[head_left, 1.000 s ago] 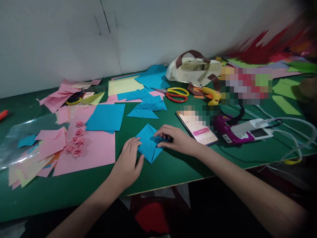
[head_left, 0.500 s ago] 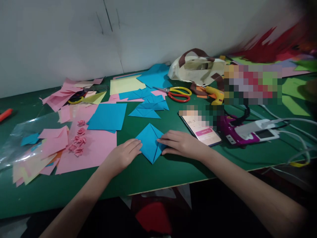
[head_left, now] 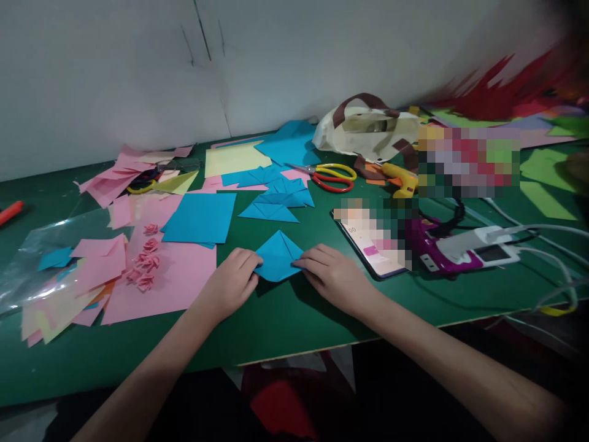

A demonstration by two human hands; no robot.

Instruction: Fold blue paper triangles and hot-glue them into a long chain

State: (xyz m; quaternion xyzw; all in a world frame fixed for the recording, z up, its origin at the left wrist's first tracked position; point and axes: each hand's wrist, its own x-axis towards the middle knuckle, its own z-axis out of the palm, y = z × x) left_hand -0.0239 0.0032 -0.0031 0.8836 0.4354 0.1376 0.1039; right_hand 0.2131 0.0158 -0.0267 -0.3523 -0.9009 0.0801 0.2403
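Note:
A folded blue sheet of paper (head_left: 279, 258) is held between both hands over the green table, its top point away from me and its near part tilted or folded out of sight. My left hand (head_left: 235, 279) pinches its left corner. At the opposite corner, my right hand (head_left: 334, 276) grips the paper between thumb and fingers. Beyond it lie several folded blue paper pieces (head_left: 276, 202). Left of them, a stack of square blue sheets (head_left: 200, 218) rests partly on a large pink sheet (head_left: 184, 279).
Pink paper roses (head_left: 148, 262) sit on the pink sheet. Scissors (head_left: 334, 175), a yellow glue gun (head_left: 401, 178) and a cloth bag (head_left: 368, 132) stand farther back. To the right are a phone (head_left: 375, 245) and a purple power strip (head_left: 442, 248) with cables. The table's front edge (head_left: 313, 348) is close.
The blue paper's near point no longer shows; its lower part has been tilted or folded back. Both hands have shifted their grip onto the side corners.

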